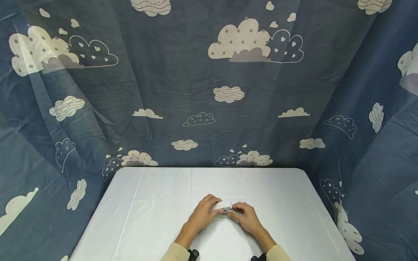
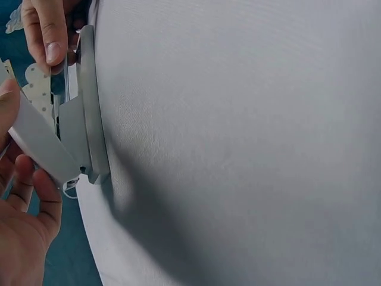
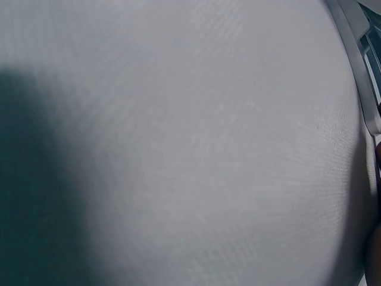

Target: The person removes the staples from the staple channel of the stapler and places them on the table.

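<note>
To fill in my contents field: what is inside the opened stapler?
In the stapler, a metallic part shows between the raised top and the base. The right hand partly covers one end; whether staples lie inside cannot be seen.

Cloud-print fabric (image 1: 183,72) behind white table (image 1: 156,210)

The dark blue fabric hangs behind the table and along both its sides, printed with dotted, wavy-lined and outlined clouds and small hearts. The table's surface shows faint straight creases, its far corners rounded.

Smooth plastic stapler (image 2: 72,128), matt woven cloth (image 2: 238,143)
</note>
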Demonstrator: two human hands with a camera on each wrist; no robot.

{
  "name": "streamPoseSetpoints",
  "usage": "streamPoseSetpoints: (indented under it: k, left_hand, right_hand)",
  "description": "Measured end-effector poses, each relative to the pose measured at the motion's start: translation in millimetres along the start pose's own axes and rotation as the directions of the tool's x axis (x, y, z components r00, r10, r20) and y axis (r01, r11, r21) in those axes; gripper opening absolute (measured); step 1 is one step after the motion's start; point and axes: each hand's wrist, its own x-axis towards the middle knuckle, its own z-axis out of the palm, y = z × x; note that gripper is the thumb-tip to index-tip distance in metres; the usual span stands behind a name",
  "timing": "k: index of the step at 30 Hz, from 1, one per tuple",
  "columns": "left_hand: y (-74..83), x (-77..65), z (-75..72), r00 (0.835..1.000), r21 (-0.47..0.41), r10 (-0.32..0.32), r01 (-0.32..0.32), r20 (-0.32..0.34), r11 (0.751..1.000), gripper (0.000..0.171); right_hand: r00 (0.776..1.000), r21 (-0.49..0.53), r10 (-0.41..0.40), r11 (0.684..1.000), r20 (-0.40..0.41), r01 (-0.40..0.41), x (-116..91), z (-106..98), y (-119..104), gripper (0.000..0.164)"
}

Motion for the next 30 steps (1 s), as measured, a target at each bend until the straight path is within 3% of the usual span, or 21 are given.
streamPoseSetpoints:
  k: [6,16,22,30]
  left_hand:
    - [-2.0,-1.2,-9.0,1.0,-0.062,-0.013,0.013,-0.005,0.998,0.04]
    - [-6.1,-8.0,-23.1,0.999,-0.089,-0.031,0.028,-0.031,0.996,0.034]
    - [-14.2,-13.2,-30.8,0.997,-0.128,-0.072,0.071,-0.004,0.989,0.039]
    - [-27.9,-17.6,-40.9,0.998,-0.169,-0.06,0.058,-0.007,0.984,0.037]
  right_hand:
    - [1.0,0.0,0.006,1.0,0.002,-0.006,1,-1,-1,0.019]
    - [1.0,-0.011,0.014,1.0,0.005,-0.014,-1,-2,-3,0.018]
    - [0.998,-0.01,0.049,0.999,0.034,-0.049,-1,-2,-2,0.021]
    - [0.998,-0.002,0.058,0.998,0.033,-0.058,0,-1,-1,0.02]
